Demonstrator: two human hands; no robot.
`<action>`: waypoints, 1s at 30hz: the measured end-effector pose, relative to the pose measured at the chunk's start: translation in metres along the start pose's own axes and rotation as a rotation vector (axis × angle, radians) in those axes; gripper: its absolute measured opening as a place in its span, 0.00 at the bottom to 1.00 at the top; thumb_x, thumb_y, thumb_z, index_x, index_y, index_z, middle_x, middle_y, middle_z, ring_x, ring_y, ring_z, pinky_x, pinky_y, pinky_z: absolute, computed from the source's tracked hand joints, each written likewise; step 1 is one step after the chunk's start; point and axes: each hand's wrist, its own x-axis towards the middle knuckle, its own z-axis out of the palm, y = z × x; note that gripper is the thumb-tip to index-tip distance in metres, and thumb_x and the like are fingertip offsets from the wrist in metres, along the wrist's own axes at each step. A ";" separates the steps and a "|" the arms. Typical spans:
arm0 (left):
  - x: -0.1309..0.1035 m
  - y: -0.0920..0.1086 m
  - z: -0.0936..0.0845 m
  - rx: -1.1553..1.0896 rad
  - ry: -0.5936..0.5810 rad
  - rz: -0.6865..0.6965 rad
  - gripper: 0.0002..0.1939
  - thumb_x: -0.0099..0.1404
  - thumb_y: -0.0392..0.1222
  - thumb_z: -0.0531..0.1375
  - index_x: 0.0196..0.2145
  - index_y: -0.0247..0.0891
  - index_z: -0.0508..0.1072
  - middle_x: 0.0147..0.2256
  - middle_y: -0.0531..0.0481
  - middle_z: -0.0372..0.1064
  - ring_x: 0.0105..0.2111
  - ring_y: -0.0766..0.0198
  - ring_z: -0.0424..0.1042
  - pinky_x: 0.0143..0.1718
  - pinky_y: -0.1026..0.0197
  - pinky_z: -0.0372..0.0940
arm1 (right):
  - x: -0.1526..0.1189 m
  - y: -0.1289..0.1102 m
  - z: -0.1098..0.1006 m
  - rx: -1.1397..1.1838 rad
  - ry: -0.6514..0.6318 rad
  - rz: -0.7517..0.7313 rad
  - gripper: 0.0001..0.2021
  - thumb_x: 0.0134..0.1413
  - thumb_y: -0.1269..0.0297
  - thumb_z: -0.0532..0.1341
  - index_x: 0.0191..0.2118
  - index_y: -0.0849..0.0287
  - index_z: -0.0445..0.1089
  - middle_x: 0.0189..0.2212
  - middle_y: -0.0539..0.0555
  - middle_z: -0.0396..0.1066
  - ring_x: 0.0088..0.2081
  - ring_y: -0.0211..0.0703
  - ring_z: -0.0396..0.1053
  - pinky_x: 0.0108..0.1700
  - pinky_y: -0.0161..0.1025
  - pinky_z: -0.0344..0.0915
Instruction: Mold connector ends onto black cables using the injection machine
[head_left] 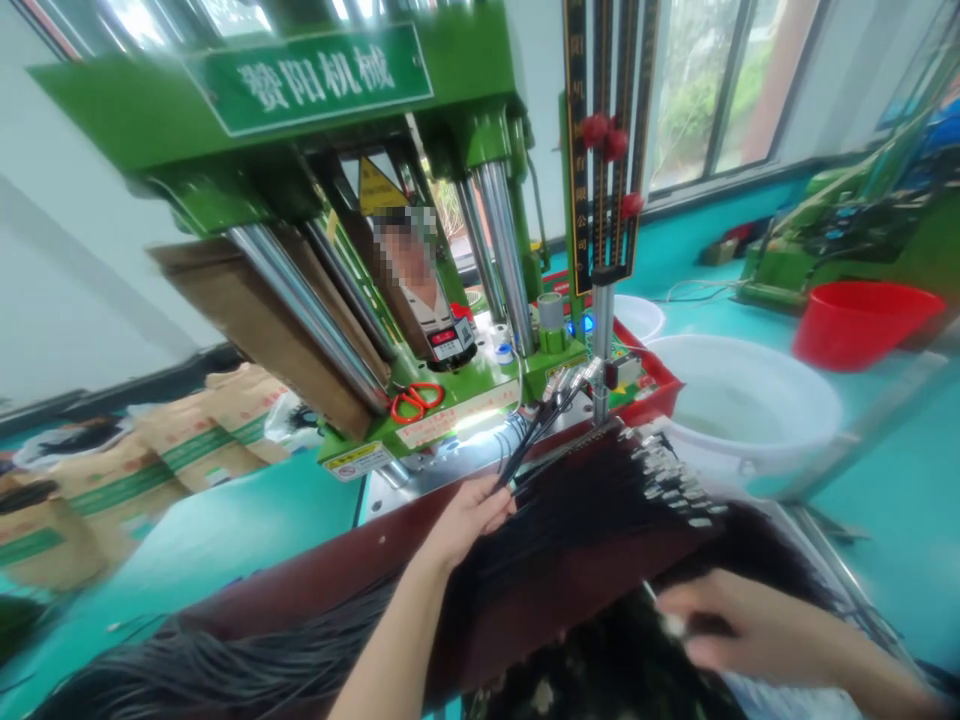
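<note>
Several cables gripped in left hand at counter's far edge, teal floor beyond; right hand, grip unclear; green sign ending “机械”.

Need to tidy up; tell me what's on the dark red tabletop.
A pile of black cables with metallic ends at right, and more strands at left. Whatever lies beneath them is covered.
</note>
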 end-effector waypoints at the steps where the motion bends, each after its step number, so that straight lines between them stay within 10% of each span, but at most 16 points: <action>1: 0.001 -0.001 0.000 -0.019 -0.019 -0.006 0.18 0.59 0.53 0.56 0.25 0.32 0.64 0.17 0.59 0.50 0.15 0.77 0.45 0.19 0.68 0.41 | 0.006 -0.018 0.004 0.032 -0.175 -0.008 0.15 0.38 0.64 0.65 0.38 0.49 0.75 0.38 0.52 0.74 0.39 0.53 0.71 0.43 0.45 0.68; 5: 0.001 -0.003 0.003 0.006 -0.100 -0.021 0.18 0.59 0.53 0.56 0.25 0.32 0.64 0.16 0.59 0.48 0.15 0.77 0.45 0.19 0.68 0.41 | 0.059 -0.068 0.032 0.490 -0.204 -0.089 0.31 0.45 0.64 0.63 0.57 0.49 0.58 0.50 0.54 0.66 0.52 0.50 0.62 0.53 0.51 0.57; 11: 0.001 -0.006 0.018 0.232 -0.102 -0.021 0.19 0.61 0.53 0.53 0.25 0.32 0.64 0.18 0.58 0.51 0.18 0.76 0.49 0.19 0.69 0.44 | 0.125 -0.094 0.051 1.109 0.061 -0.251 0.16 0.49 0.60 0.61 0.46 0.51 0.69 0.39 0.54 0.73 0.44 0.47 0.68 0.50 0.49 0.59; 22: 0.038 0.042 0.062 0.087 -0.327 0.093 0.19 0.62 0.53 0.51 0.33 0.32 0.66 0.27 0.48 0.66 0.20 0.71 0.65 0.20 0.69 0.57 | 0.105 -0.095 0.039 0.819 -0.022 -0.230 0.15 0.54 0.61 0.57 0.48 0.56 0.68 0.23 0.52 0.72 0.21 0.43 0.70 0.22 0.38 0.63; 30: 0.053 0.035 0.085 0.186 -0.008 0.143 0.14 0.63 0.49 0.49 0.33 0.35 0.65 0.23 0.52 0.68 0.17 0.70 0.65 0.17 0.68 0.59 | 0.105 -0.090 0.024 1.135 0.190 -0.280 0.11 0.51 0.64 0.60 0.42 0.55 0.71 0.34 0.53 0.73 0.28 0.42 0.69 0.30 0.42 0.66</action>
